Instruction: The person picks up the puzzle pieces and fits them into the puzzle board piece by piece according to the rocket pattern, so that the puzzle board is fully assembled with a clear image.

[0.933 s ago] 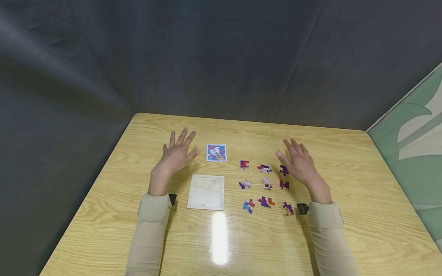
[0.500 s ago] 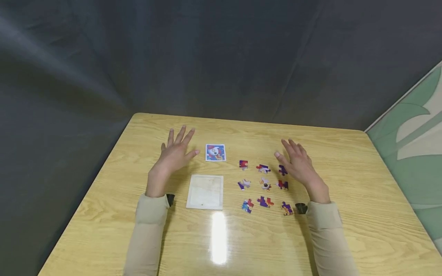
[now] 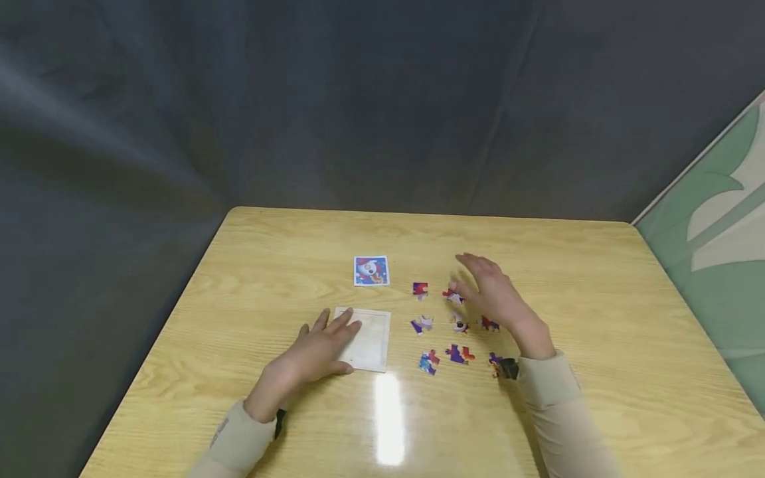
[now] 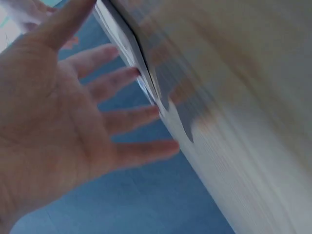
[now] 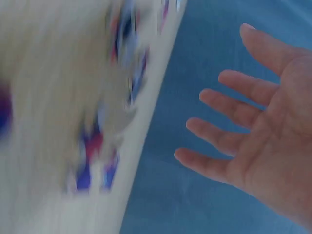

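Observation:
My left hand [image 3: 317, 352], fingers spread, reaches over the left side of a shallow wooden puzzle tray [image 3: 372, 342]. In the left wrist view its straight fingers [image 4: 131, 117] point toward the edge of the tray [image 4: 127, 41], with nothing in the palm. Puzzle pieces [image 3: 459, 354], purple, red and white, lie apart in rows right of the tray. Above the far right ones hovers my right hand [image 3: 499, 295], hiding part of them. The right wrist view has this hand [image 5: 263, 117] with loose, separated fingers and nothing held; pieces [image 5: 92, 151] there are blurred.
A square picture card [image 3: 371, 271] with a white cartoon character lies behind the tray. The wooden table [image 3: 597, 318] ends at a dark curtain [image 3: 382, 106] at the back. A green and beige patterned panel [image 3: 717, 252] stands on the right.
My left hand has come down and toward me, from left of the picture card onto the tray's left side. The right hand has moved left over the pieces. Tray and card lie much as before.

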Available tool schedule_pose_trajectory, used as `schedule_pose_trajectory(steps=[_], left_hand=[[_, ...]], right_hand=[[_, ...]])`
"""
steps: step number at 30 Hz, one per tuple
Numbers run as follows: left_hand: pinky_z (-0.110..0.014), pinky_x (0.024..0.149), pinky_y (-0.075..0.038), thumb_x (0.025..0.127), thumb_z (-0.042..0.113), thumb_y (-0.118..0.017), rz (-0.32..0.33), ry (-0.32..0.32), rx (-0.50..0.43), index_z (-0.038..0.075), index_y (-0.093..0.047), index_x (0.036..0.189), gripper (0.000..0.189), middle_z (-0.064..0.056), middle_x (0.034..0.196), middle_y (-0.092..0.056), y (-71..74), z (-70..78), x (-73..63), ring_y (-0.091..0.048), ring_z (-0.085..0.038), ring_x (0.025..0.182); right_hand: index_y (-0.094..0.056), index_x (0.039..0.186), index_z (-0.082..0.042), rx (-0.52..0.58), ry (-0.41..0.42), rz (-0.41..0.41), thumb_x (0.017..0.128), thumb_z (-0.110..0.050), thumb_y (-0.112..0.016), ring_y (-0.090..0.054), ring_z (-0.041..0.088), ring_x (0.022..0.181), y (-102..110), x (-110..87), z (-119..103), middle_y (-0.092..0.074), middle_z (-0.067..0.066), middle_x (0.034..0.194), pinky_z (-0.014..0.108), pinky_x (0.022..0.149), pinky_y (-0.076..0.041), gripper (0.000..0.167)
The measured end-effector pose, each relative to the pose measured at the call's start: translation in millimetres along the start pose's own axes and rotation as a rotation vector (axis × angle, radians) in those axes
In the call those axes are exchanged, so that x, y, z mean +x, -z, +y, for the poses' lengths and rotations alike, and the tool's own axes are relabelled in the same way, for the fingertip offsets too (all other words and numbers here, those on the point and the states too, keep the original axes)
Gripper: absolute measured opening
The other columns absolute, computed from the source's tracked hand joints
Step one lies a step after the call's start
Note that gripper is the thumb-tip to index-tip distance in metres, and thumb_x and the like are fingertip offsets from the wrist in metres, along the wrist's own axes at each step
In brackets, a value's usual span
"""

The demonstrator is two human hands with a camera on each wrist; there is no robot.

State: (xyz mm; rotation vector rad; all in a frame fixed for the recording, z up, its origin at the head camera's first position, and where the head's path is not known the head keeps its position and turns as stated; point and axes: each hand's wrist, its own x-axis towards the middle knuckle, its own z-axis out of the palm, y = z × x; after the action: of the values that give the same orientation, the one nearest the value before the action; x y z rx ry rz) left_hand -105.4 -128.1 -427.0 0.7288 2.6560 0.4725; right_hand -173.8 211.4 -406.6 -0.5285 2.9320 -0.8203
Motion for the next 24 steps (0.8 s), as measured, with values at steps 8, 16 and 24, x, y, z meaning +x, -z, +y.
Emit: schedule_pose_trajectory(steps=[8,16,24], left_hand=[[-0.076,0.097,-0.023,0.082,0.037,-0.074,0.025,-0.012,0.038,0.012,-0.034,0.15,0.082,-0.018,0.157,-0.02,-14.5,-0.2,9.4,-0.014,-0.051,0.14],[-0.076,0.1,-0.016,0.076,0.031,-0.08,0.036,0.093,-0.111,0.01,-0.03,0.152,0.093,-0.009,0.159,-0.019,-13.7,-26.7,-2.9,-0.008,-0.047,0.143],[-0.079,0.095,-0.022,0.079,0.034,-0.078,0.029,0.075,-0.055,0.008,-0.03,0.152,0.09,-0.008,0.159,-0.022,-2.9,-17.5,13.4,-0.012,-0.052,0.14]], right_hand=[[-0.053,0.134,0.001,0.044,0.089,-0.085,0.091,-0.017,-0.068,-0.046,0.042,0.126,-46.6,20.3,-15.4,-0.053,0.02,0.136,0.056,0.102,-0.038,0.05],[-0.058,0.129,-0.001,-0.069,0.064,-0.13,0.084,-0.025,-0.076,-0.053,0.036,0.109,-67.0,37.9,-13.5,-0.059,0.015,0.126,0.054,0.09,-0.046,0.054],[-0.063,0.12,0.0,-0.116,0.038,-0.085,0.085,-0.02,-0.074,-0.053,0.034,0.104,-56.6,46.3,-12.2,-0.057,0.015,0.123,0.049,0.084,-0.049,0.042]])
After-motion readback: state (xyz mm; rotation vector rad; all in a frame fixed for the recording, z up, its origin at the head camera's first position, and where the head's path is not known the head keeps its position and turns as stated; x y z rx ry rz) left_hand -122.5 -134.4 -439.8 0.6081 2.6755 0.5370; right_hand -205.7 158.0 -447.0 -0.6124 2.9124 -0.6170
